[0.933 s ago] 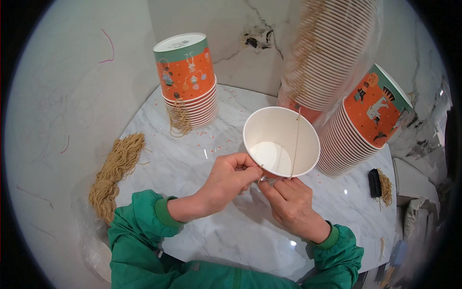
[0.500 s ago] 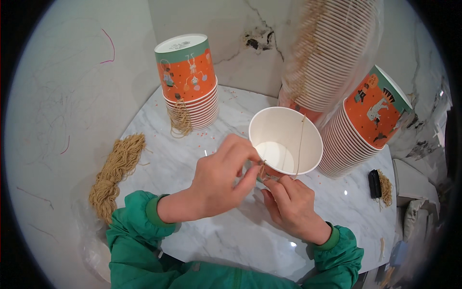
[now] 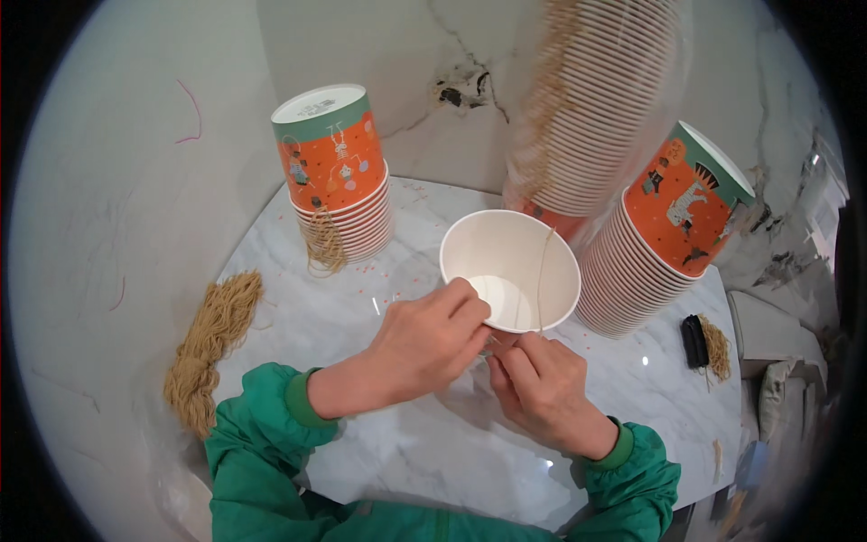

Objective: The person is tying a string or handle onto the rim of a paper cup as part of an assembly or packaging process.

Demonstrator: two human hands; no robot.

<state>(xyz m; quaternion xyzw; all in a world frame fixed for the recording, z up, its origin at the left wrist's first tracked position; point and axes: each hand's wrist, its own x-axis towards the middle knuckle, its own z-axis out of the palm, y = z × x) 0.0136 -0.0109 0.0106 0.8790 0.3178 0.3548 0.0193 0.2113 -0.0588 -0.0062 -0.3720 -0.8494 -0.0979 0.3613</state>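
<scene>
A white-lined paper bucket (image 3: 479, 235) stands mouth up in front of me, with a strand of tan string (image 3: 542, 275) running down inside it from the far rim. At its near rim, my left hand (image 3: 424, 339) is closed, fingertips pinched on string by the outer wall. My right hand (image 3: 546, 388) is closed beside it, thumb and forefinger pinching string just under the rim. A short bit of string (image 3: 493, 341) shows in the gap between the two hands. My fingers hide most of the bucket's near outside.
At the back left, orange-and-green buckets (image 3: 334, 154) are stacked upside down, tan string loops (image 3: 323, 242) hanging from them. Another stack (image 3: 686, 199) leans at right; a tall bagged stack (image 3: 596, 99) rises behind. A tan string hank (image 3: 212, 348) lies left, a black clip-like object (image 3: 694, 341) right.
My left hand has come lower and closer to the right hand, its fingers now more closed. My right hand stays at the near rim. The whole view has shifted slightly.
</scene>
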